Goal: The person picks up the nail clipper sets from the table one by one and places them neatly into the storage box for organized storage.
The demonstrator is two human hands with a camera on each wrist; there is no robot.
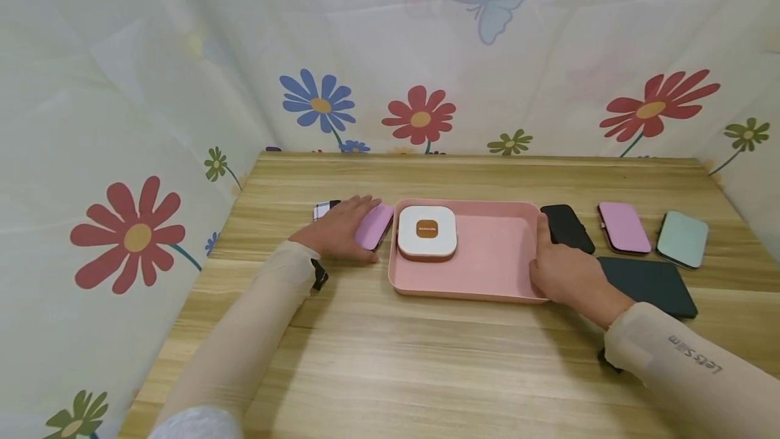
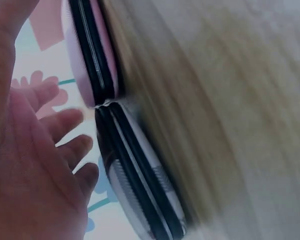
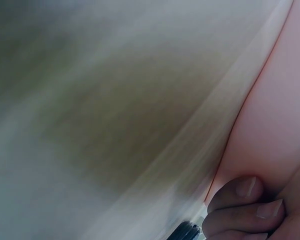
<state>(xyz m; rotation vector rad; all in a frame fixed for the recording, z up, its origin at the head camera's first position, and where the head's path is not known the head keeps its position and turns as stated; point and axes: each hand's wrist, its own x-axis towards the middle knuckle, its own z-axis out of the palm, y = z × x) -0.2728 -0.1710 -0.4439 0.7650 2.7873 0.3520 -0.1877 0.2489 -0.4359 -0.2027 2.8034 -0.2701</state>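
A pink tray (image 1: 493,256) lies on the table, with a white square box (image 1: 426,246) labelled MANICURE at its left end. My right hand (image 1: 571,276) grips the tray's right wall; in the right wrist view its fingers (image 3: 245,210) curl against the outside. Left of the tray, my left hand (image 1: 341,230) is held over a purple flat case (image 1: 375,225) and a checked case (image 1: 323,208), partly hiding both. In the left wrist view the two cases meet end to end, and the spread fingers (image 2: 65,122) grip neither.
To the tray's right lie a black case (image 1: 567,227), a pink-purple case (image 1: 624,227) and a mint green case (image 1: 682,239). A larger dark green flat item (image 1: 648,286) lies in front of them, partly behind my right hand. A flowered curtain (image 1: 365,39) hangs behind the table.
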